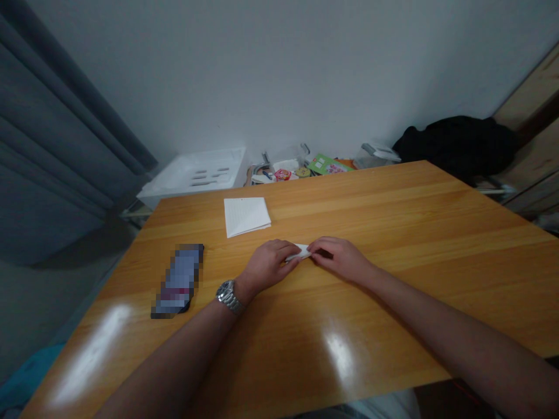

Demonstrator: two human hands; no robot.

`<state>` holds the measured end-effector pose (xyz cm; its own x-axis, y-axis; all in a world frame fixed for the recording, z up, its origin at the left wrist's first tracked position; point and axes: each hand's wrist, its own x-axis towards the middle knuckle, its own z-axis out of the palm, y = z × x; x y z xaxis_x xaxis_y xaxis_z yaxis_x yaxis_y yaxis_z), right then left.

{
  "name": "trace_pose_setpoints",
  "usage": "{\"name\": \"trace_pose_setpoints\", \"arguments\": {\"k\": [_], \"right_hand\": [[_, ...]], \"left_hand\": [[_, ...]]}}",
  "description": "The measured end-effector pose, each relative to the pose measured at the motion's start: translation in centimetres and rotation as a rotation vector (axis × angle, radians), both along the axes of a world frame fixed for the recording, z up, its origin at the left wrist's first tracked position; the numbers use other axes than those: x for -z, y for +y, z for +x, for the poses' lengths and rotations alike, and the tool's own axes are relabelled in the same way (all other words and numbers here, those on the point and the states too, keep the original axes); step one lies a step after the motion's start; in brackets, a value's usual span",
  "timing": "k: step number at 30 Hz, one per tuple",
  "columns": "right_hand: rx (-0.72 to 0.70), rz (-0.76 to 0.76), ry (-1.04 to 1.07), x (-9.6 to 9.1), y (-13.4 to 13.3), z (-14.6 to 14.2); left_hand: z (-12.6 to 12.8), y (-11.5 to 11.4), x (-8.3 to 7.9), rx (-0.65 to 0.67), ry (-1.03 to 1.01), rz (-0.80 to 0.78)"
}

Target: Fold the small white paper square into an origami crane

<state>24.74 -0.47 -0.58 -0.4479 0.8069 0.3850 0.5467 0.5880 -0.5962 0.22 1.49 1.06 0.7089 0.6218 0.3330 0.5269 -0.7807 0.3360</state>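
A small folded piece of white paper (301, 252) is pinched between my two hands, just above or on the wooden table. My left hand (271, 262), with a metal watch (229, 295) on its wrist, grips the paper's left end, thumb below and fingers over it. The fingertips of my right hand (338, 256) are closed on its right end. Much of the paper is hidden under the fingers, so its full folded shape does not show. Beyond my left hand lies a folded white lined sheet (247, 216), flat on the table.
A phone (179, 280), its screen blurred out, lies on the wooden table (393, 209) at the left. Behind the far edge are a white foam tray (205, 171), a green booklet (327, 165), and small clutter. Black cloth (458, 142) is heaped at the back right.
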Motion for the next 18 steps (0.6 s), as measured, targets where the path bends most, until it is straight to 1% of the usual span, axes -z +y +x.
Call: {"name": "trace_pose_setpoints", "arguments": {"k": [8,12,18], "right_hand": [[-0.104,-0.001,0.015,0.40,0.40,0.41],[-0.098,-0.004,0.014,0.63,0.48,0.52],[-0.109,-0.041,0.052,0.34,0.21,0.49]], "left_hand": [[-0.08,0.27,-0.03,0.006,0.015,-0.012],[-0.13,0.38,0.06,-0.003,0.040,-0.012],[-0.15,0.46,0.00,-0.010,0.079,-0.006]]}}
